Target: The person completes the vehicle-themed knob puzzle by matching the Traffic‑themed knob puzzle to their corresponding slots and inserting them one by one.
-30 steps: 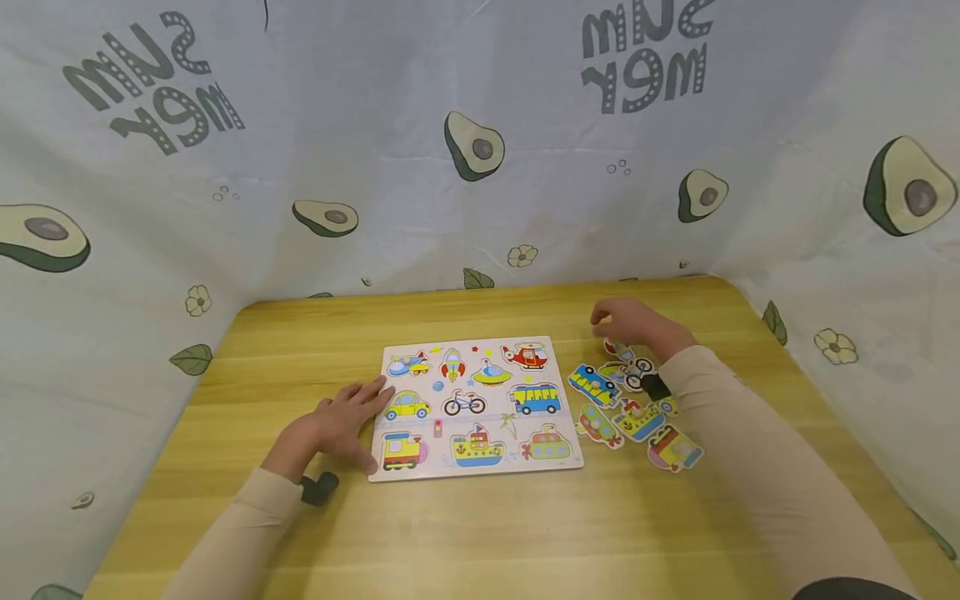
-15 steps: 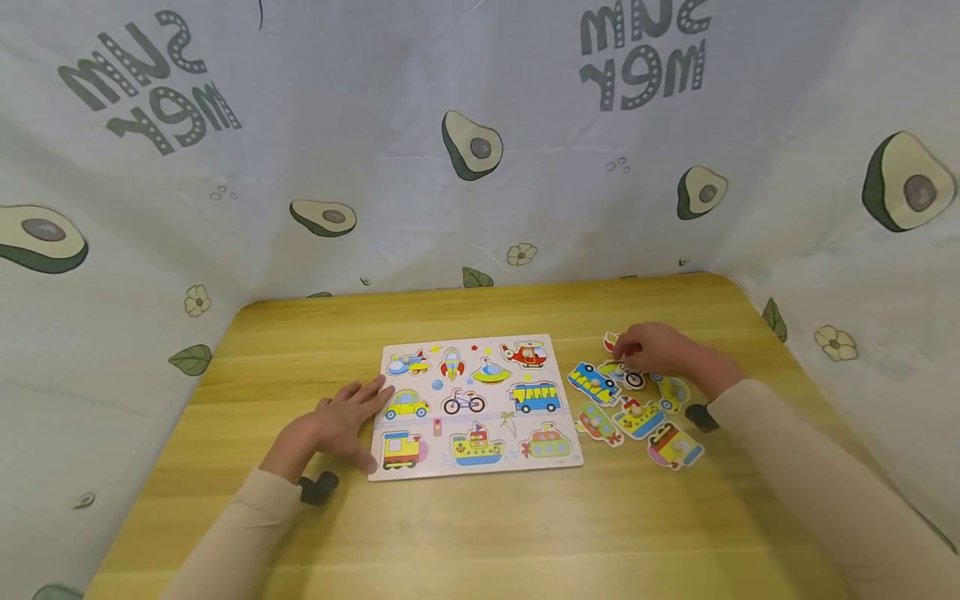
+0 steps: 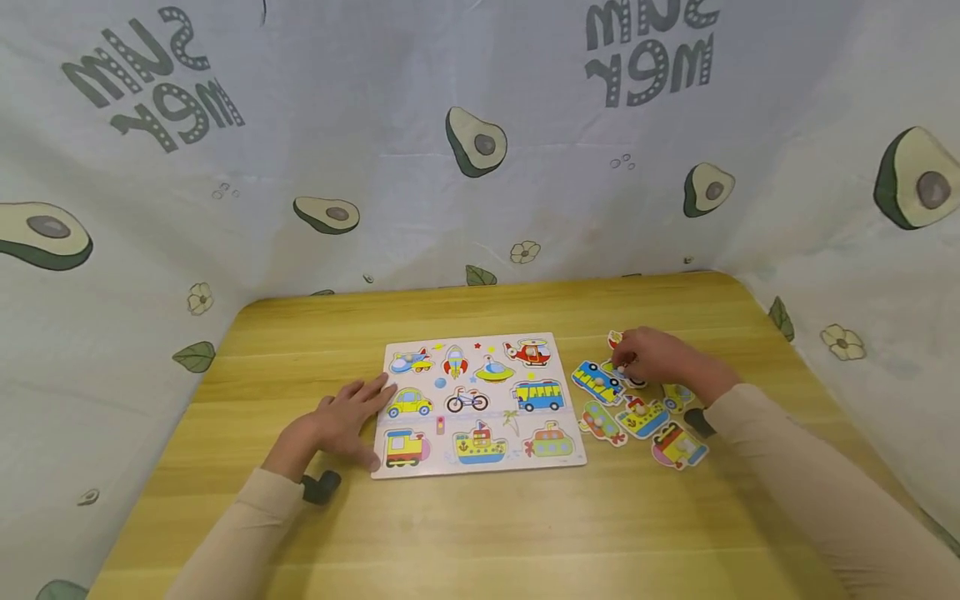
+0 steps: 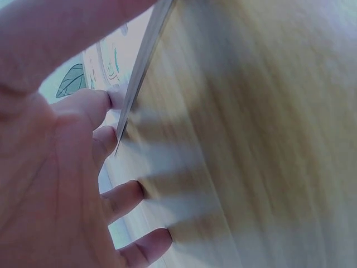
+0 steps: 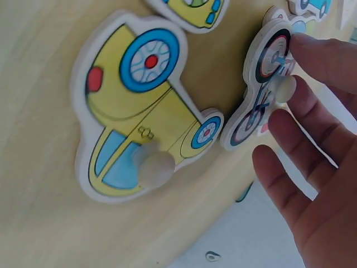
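My left hand (image 3: 341,423) rests along the left edge of the pale puzzle board (image 3: 480,479), its fingertips over the upper left rim and its thumb near the lower left corner. Fingers spread beside the board's edge in the left wrist view. On the right, my right hand (image 3: 667,360) reaches over the loose puzzle pieces. In the right wrist view its thumb and fingers stand around a bicycle piece (image 5: 268,56), partly hidden by them. The index fingertip is right at a pale round knob (image 5: 284,88), and a gap shows between thumb and index finger.
Nearby lie loose bus (image 3: 597,383), boat (image 3: 645,419), submarine (image 3: 602,424), train (image 3: 686,448) and yellow car (image 5: 125,111) pieces, several overlapping. A bit of red piece (image 3: 614,338) shows behind the right hand. Printed fabric (image 3: 480,225) rises behind the wooden table (image 3: 480,542).
My right hand has come from the far side of the loose pieces down toward the bicycle piece and stays there over the last half second. My left hand has kept its place.
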Action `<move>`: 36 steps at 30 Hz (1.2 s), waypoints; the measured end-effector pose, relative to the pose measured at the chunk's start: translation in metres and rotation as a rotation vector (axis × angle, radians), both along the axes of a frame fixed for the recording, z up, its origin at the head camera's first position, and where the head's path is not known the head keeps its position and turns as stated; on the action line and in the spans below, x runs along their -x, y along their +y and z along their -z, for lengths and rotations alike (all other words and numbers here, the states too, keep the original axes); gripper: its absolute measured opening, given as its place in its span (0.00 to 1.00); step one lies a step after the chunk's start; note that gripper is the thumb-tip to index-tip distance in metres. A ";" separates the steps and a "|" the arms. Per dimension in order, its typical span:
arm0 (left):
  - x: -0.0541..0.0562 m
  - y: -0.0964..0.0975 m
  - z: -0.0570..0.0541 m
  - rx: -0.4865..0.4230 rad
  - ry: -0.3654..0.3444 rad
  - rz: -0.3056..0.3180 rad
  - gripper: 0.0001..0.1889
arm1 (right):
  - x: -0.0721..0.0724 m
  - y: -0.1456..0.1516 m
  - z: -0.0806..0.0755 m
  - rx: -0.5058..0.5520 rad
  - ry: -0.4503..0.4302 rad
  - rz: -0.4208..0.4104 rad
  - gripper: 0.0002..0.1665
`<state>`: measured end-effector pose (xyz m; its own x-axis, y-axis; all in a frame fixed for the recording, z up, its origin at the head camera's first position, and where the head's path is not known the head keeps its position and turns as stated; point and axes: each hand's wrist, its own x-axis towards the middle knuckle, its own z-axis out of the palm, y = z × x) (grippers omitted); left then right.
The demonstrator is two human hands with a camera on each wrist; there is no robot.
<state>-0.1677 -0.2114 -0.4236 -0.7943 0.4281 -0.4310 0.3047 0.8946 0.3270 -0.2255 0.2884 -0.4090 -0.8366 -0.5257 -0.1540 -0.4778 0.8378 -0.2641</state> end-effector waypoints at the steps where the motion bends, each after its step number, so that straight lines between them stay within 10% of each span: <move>1: 0.000 0.001 0.000 -0.001 -0.001 0.000 0.62 | 0.000 0.001 -0.001 0.008 0.004 0.008 0.07; 21: 0.001 0.000 -0.002 0.005 -0.001 -0.008 0.62 | -0.004 0.006 -0.010 0.226 0.117 0.259 0.11; 36: 0.001 0.000 0.001 0.003 0.001 -0.002 0.62 | 0.001 -0.011 0.006 0.072 0.058 0.291 0.23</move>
<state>-0.1691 -0.2110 -0.4251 -0.7956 0.4252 -0.4316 0.3032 0.8962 0.3239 -0.2269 0.2772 -0.4154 -0.9600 -0.2707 -0.0723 -0.2368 0.9218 -0.3071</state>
